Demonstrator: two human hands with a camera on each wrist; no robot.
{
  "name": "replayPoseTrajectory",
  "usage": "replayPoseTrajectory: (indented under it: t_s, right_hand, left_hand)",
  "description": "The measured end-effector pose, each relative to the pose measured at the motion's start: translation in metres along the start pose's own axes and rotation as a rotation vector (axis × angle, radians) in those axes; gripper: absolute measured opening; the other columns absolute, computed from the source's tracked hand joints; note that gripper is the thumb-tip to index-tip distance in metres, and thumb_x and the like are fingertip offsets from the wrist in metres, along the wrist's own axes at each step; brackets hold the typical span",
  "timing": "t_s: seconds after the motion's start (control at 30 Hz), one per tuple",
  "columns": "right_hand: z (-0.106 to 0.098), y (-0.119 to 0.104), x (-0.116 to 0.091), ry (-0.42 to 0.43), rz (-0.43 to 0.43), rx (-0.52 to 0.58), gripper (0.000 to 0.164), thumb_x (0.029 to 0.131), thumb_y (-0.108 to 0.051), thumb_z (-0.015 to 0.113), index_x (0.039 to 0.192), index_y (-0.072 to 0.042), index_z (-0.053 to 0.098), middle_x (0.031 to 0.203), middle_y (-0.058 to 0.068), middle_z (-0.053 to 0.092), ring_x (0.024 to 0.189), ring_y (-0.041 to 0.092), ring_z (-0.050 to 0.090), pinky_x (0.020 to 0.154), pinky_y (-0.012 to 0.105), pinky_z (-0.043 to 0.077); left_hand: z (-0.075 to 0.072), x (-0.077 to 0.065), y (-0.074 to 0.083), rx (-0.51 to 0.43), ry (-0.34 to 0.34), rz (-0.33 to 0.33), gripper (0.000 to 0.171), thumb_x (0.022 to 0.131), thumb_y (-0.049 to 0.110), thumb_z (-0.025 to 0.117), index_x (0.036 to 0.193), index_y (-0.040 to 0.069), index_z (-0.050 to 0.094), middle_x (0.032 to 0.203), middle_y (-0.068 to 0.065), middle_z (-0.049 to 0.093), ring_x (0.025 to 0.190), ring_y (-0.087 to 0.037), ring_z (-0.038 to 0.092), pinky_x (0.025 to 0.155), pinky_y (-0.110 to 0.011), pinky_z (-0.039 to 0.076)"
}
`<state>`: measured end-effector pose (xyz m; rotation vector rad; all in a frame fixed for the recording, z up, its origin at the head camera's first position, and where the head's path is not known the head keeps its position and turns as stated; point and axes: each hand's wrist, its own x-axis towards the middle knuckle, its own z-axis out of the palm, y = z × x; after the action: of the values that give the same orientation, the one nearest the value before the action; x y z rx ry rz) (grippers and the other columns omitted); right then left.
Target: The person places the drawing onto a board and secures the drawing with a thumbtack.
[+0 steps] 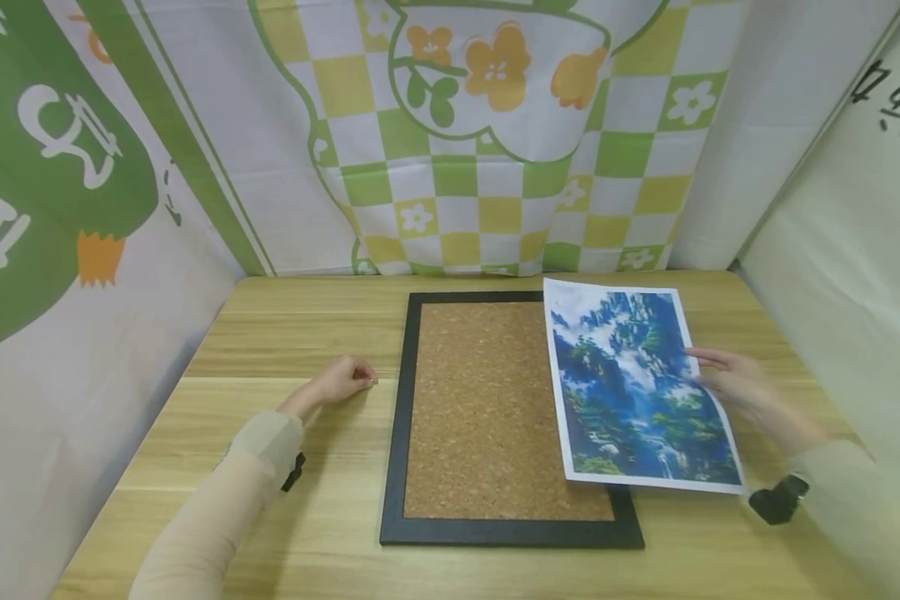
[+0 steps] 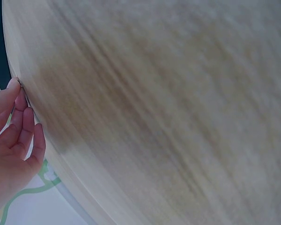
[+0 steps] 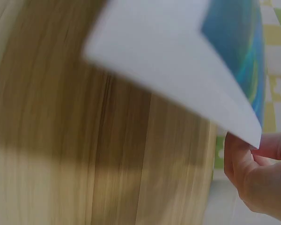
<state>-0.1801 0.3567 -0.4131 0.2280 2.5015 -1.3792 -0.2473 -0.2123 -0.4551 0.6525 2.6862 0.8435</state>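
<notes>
One landscape print [image 1: 637, 392], its edge pinched by the right hand [image 1: 741, 385], extends left of those fingers, partly over a board [image 1: 495, 408] whose cork only the head view shows; the left hand [image 1: 343, 379] pinches a tiny object [image 1: 376, 382].

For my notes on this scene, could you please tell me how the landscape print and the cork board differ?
The landscape print is mostly blue and green, white-bordered; the cork board is brown, with a black frame. The right hand holds the print, which bends; the board lies flat on the table. Both are rectangular.
</notes>
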Motion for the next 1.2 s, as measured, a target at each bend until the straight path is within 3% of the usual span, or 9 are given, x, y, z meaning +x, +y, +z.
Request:
replayPoseTrajectory:
  t_s: [0.57,0.8,0.93,1.2]
  right_hand:
    - [0.059,-0.031,0.007,-0.081,-0.007,0.136,0.052,0.09,0.001,0.041,0.14,0.005,0.025,0.137,0.034,0.029,0.081,0.006,0.058,0.075,0.024,0.052]
    - [0.083,-0.046,0.009,-0.063,-0.008,0.159,0.053,0.087,0.004,0.042,0.139,0.005,0.028,0.135,0.033,0.032,0.062,0.001,0.051,0.06,0.02,0.048]
    - [0.095,-0.053,0.01,-0.044,-0.004,0.174,0.053,0.086,0.006,0.042,0.138,0.005,0.03,0.133,0.032,0.036,0.061,0.002,0.051,0.058,0.019,0.048]
    - [0.117,-0.064,0.012,-0.045,0.017,0.22,0.053,0.085,0.009,0.039,0.137,0.006,0.031,0.131,0.033,0.038,0.081,0.013,0.059,0.071,0.025,0.053]
  left_hand:
    - [0.0,-0.001,0.001,0.0,0.002,0.001,0.01,0.086,0.0,0.056,0.088,-0.004,0.065,0.087,-0.013,0.066,0.082,-0.022,0.06,0.077,-0.036,0.05]
    - [0.0,0.0,0.001,-0.004,0.0,-0.013,0.01,0.086,0.0,0.057,0.089,-0.003,0.065,0.088,-0.013,0.066,0.083,-0.022,0.06,0.078,-0.036,0.05]
    - [0.0,0.0,0.002,-0.007,-0.004,-0.012,0.01,0.086,0.0,0.056,0.089,-0.003,0.065,0.088,-0.013,0.066,0.083,-0.022,0.06,0.078,-0.036,0.05]
    - [0.0,0.0,0.0,-0.005,-0.005,-0.009,0.01,0.086,0.0,0.056,0.089,-0.003,0.065,0.088,-0.013,0.065,0.084,-0.023,0.06,0.079,-0.037,0.05]
